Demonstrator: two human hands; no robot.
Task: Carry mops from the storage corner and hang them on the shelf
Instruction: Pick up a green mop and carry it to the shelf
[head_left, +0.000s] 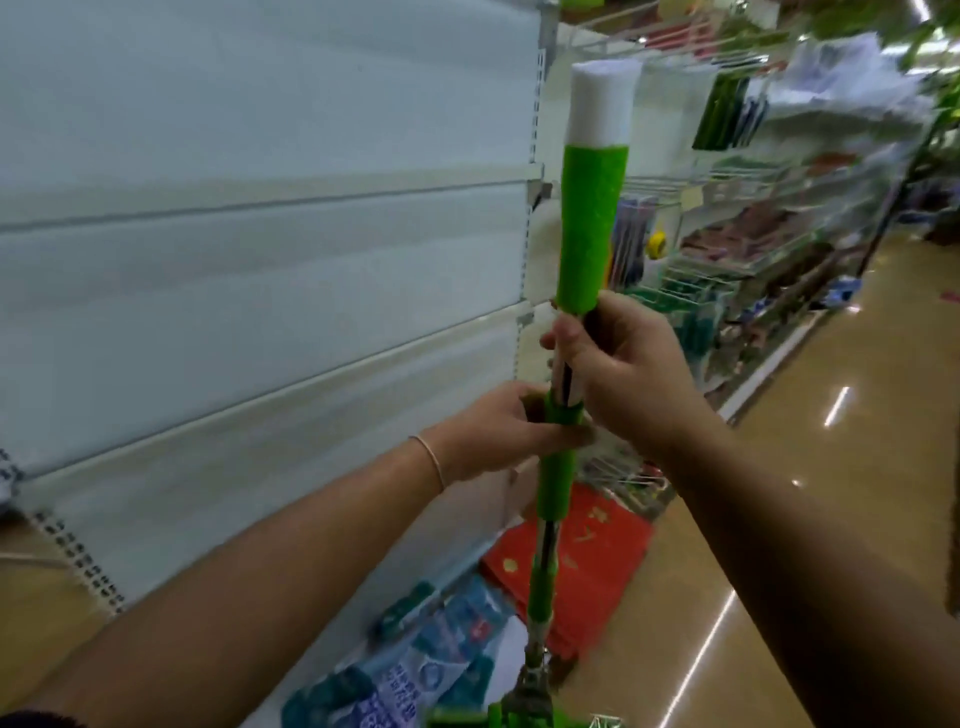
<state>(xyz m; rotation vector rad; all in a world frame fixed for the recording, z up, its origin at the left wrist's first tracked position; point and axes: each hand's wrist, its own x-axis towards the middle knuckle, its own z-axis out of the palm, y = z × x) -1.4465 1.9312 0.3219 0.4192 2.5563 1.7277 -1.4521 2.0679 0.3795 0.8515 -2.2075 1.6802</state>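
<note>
A mop (592, 223) stands upright in front of me, with a bright green foam grip, a white wrapped tip at the top and a thin metal shaft running down to its green head at the bottom edge. My left hand (493, 431) is closed around the lower green sleeve of the shaft. My right hand (618, 364) grips the shaft just under the upper green grip. The white shelf unit (260, 249) with slotted uprights is right behind the mop on the left.
Packaged goods (431, 654) and a red stack (587, 551) lie low along the shelf base. Wire racks (753, 244) full of merchandise line the aisle beyond. A glossy tan floor (831, 493) stretches away on the right.
</note>
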